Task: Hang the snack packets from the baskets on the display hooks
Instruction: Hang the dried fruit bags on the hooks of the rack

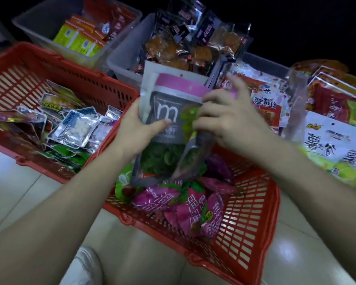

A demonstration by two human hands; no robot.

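L hand [136,126] + R hand [224,120] round grey-pink packets [167,103] over red basket [245,233], pale tiled floor [19,192], dark bkgd [296,21]

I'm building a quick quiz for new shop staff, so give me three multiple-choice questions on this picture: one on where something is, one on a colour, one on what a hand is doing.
1. Where is the grey packet? A) above the near red basket B) inside a clear bin C) on the floor
2. What colour is its top band? A) blue B) pink C) yellow
3. What is the left hand doing? A) pointing B) lying open on the floor C) gripping the packet
Answers: 1A, it is held over that basket; 2B, the strip with the hang hole is pink; 3C, its thumb presses the packet's front.
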